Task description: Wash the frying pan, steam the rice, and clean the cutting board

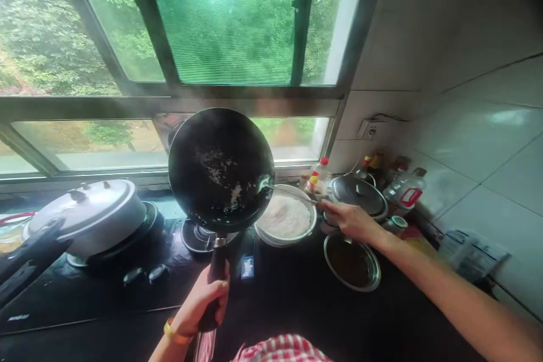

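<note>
My left hand [203, 300] grips the dark handle of a black frying pan [220, 167]. The pan is lifted and tilted so its inside faces me, with white residue stuck to its middle, and its lower right rim hangs over a strainer bowl of white rice [285, 216]. My right hand [348, 219] reaches across the counter and is closed on the handle at the strainer's right edge. A gas burner [195, 236] shows under the raised pan.
A silver pressure cooker [91, 214] sits on the left burner of the black stove. A steel bowl with dark liquid [352, 263] stands below my right hand. A lidded pot [360, 195] and several bottles [403, 186] line the tiled right wall. A window is behind.
</note>
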